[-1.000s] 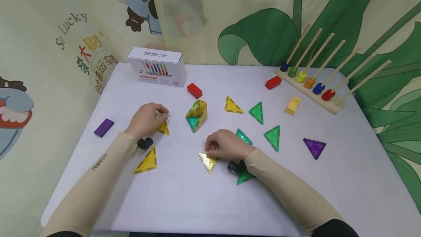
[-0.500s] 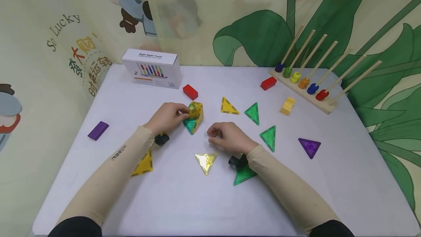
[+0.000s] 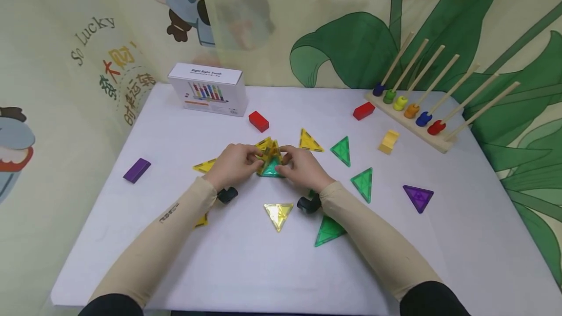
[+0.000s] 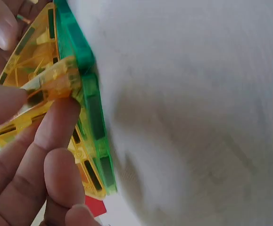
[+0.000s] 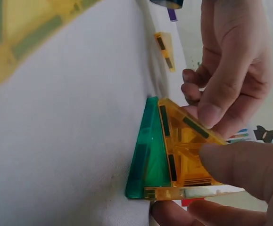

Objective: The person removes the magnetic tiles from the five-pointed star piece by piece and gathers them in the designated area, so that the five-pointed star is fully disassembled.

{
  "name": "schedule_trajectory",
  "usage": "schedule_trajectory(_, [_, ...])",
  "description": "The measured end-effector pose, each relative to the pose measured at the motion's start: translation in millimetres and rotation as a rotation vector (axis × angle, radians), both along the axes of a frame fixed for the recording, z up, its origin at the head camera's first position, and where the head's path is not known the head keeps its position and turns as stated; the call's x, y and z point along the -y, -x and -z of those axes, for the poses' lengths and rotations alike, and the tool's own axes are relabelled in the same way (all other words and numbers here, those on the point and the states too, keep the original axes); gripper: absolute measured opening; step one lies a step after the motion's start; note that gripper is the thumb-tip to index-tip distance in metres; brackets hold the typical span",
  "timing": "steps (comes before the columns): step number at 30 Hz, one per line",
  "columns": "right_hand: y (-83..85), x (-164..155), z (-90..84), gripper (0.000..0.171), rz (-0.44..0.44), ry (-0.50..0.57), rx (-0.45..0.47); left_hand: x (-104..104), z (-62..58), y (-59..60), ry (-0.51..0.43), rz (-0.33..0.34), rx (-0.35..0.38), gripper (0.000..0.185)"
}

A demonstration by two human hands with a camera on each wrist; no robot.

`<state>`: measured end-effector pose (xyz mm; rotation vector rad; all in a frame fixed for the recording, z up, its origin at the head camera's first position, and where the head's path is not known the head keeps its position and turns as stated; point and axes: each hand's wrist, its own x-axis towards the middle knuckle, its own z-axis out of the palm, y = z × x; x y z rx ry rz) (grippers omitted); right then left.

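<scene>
Several yellow triangular magnetic tiles (image 5: 186, 141) stand as a small pyramid on a green triangular tile (image 3: 271, 168), at the middle of the table in the head view. From the left side, my left hand (image 3: 236, 162) pinches a yellow tile (image 4: 56, 87) between thumb and fingers. On the opposite side my right hand (image 3: 304, 166) holds the pyramid, its thumb on a yellow face and its fingers behind. The green base (image 4: 96, 108) lies along the white table surface. Nearer the front, a pale yellow triangle (image 3: 278, 216) lies flat.
Loose green triangles (image 3: 362, 184) and a purple triangle (image 3: 419, 198) lie to the right. Further yellow triangles (image 3: 310, 141) are around the hands. Behind are red blocks (image 3: 259, 121), a white box (image 3: 210, 90) and a wooden peg stand (image 3: 412, 116). A purple block (image 3: 137, 170) lies far left.
My left hand has moved right from the yellow tile at left to the pyramid. My right hand has left the pale yellow triangle and come to the pyramid, which has turned.
</scene>
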<state>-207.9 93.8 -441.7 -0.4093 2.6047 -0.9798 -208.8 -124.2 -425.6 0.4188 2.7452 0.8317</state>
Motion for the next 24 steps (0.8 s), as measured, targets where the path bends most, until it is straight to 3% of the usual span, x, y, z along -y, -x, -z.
schedule_trajectory(6, [3.8, 7.6, -0.6, 0.044, 0.043, -0.048, -0.064, -7.9, 4.5, -4.6, 0.044, -0.040, -0.042, 0.044])
schedule_trajectory(14, [3.8, 7.0, -4.1, 0.040, 0.047, -0.030, -0.055, -11.2, 10.5, -5.8, 0.041, -0.101, -0.025, 0.039])
schedule_trajectory(24, [9.8, -9.3, -3.1, 0.024, 0.060, -0.062, -0.011, -6.6, 9.7, -6.7, 0.010, -0.118, -0.005, 0.026])
